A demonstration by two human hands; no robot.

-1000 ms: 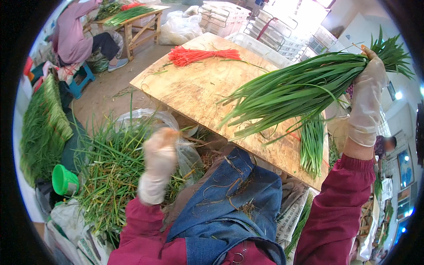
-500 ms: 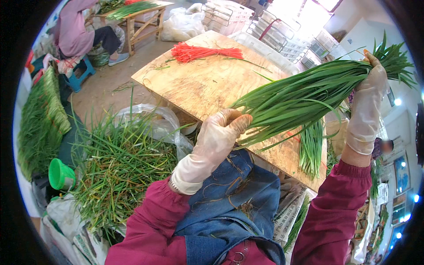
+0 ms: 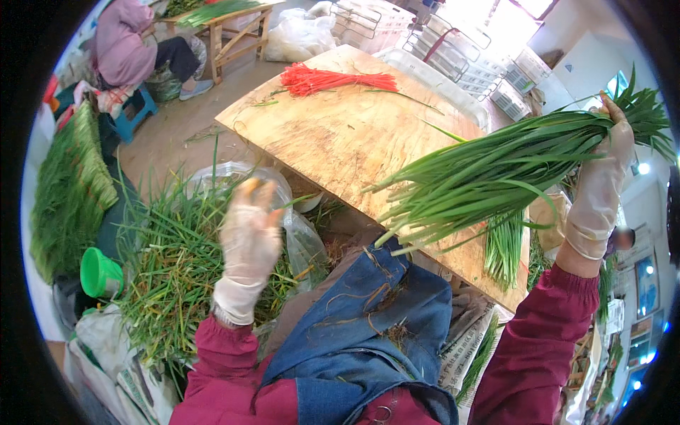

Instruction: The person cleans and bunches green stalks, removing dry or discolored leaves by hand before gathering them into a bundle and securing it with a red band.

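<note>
High on the right, my gloved right hand (image 3: 608, 166) is closed round a big bunch of garlic chives (image 3: 496, 159). The leaf tips stick out beyond the hand, and the pale stem ends fan out toward the left over the table's near edge. My gloved left hand (image 3: 249, 244) is apart from the bunch, over a heap of loose green and yellowed leaves (image 3: 170, 276). Motion smears its fingers, so whether they pinch anything is unclear. A smaller bundle of chives (image 3: 503, 248) lies on the wooden table (image 3: 319, 134), partly beneath the held bunch.
Red ties (image 3: 333, 79) lie in a pile at the table's far side. A clear plastic bag (image 3: 301, 237) edges the leaf heap, with a green bucket (image 3: 99, 273) left of it. White crates (image 3: 453, 53) stand behind the table. Another person (image 3: 127, 46) sits at the far left.
My left hand has let go of the stem ends and moved left over the leaf heap. The bunch stays in my right hand, shifted slightly right, its stem ends now spread looser.
</note>
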